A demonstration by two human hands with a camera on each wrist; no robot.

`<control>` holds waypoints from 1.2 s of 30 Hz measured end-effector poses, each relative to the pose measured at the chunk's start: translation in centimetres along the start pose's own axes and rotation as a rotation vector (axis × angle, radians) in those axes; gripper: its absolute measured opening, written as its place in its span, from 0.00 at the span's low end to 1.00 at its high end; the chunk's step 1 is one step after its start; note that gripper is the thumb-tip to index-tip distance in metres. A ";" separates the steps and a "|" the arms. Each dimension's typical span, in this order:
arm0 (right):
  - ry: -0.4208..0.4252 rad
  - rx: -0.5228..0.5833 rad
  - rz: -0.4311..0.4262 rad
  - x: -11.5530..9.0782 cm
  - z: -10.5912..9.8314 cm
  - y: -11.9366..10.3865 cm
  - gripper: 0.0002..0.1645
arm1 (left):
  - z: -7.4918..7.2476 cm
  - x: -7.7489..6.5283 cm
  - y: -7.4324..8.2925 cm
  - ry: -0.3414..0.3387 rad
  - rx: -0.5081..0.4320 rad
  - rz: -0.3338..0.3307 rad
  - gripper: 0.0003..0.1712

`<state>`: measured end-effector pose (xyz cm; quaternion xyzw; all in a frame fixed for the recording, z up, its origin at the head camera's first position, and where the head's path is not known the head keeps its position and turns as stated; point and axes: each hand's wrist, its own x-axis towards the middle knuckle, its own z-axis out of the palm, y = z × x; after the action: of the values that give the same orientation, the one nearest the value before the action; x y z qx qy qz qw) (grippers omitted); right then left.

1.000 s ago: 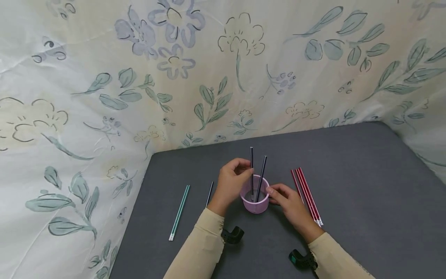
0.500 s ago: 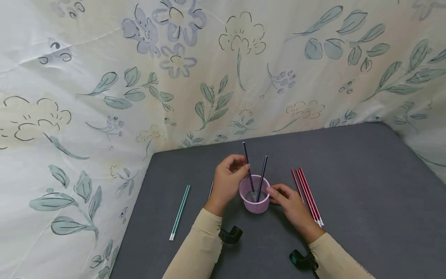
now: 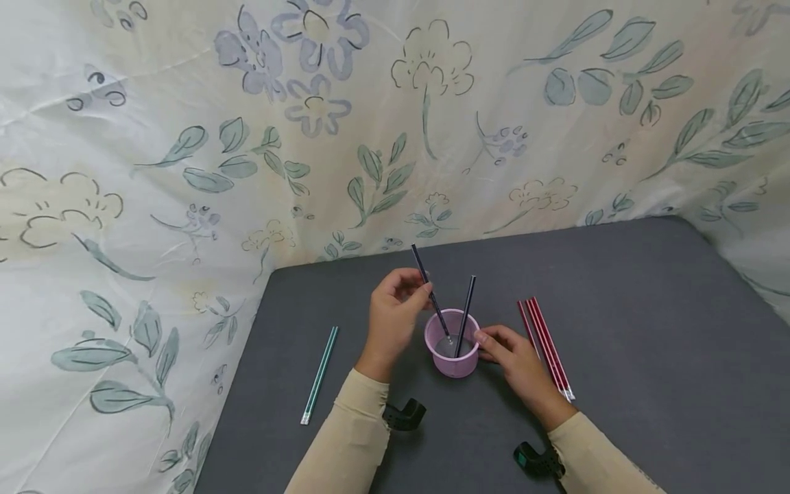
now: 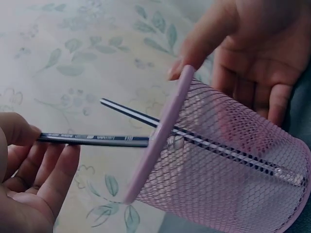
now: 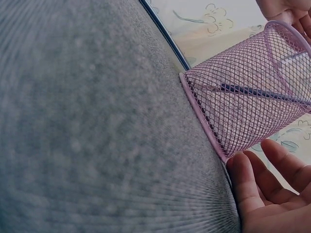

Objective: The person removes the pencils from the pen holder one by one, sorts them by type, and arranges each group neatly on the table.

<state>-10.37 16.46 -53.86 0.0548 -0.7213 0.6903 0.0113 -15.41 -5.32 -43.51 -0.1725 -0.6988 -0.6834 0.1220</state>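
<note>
My left hand [image 3: 395, 315] pinches a dark pencil [image 4: 102, 140] with pale lettering between thumb and fingers. The pencil leans left, its eraser end inside the mouth of a pink mesh pencil cup [image 3: 455, 367]. A second dark pencil [image 3: 467, 302] with white stripes stands tilted in the cup, eraser end down. On the cup's right side, my right hand [image 3: 515, 360] holds it, thumb at the rim and fingers along the outer wall. Another dark pencil [image 5: 165, 34] lies on the table beyond the cup in the right wrist view; in the head view my left arm hides it.
Two teal pencils [image 3: 319, 376] lie side by side at the left of the grey table [image 3: 648, 309]. Beyond my right hand lie several red pencils [image 3: 546, 343], erasers toward me. A floral cloth [image 3: 370, 103] hangs behind and along the sides.
My left hand has moved left and slightly up, drawing the pinched pencil from near upright to a leftward lean with its lower end raised. The right hand and cup stay nearly still.
</note>
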 end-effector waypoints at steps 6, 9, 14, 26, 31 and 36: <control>-0.003 0.010 -0.013 0.0 0.1 0.1 0.20 | -0.6 0.0 0.4 0.016 -0.037 0.001 0.08; -0.004 0.010 -0.015 0.0 0.1 0.0 0.20 | -1.0 0.0 0.7 0.018 -0.047 -0.006 0.09; -0.006 0.009 -0.016 0.0 0.0 0.0 0.20 | -1.6 -0.1 0.9 0.031 -0.067 -0.021 0.10; -0.015 0.018 -0.016 0.0 0.0 0.2 0.20 | -3.6 -0.4 1.0 0.089 -0.090 -0.039 0.13; -0.013 0.022 -0.016 0.0 0.0 0.2 0.19 | -4.8 -0.6 0.4 0.119 -0.120 -0.070 0.15; -0.009 0.022 -0.015 0.0 0.0 0.1 0.19 | -5.8 -0.9 0.3 0.137 -0.107 -0.101 0.14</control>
<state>-10.38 16.43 -53.96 0.0637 -0.7134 0.6977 0.0126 -14.84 -11.17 -43.41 -0.0963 -0.6591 -0.7352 0.1258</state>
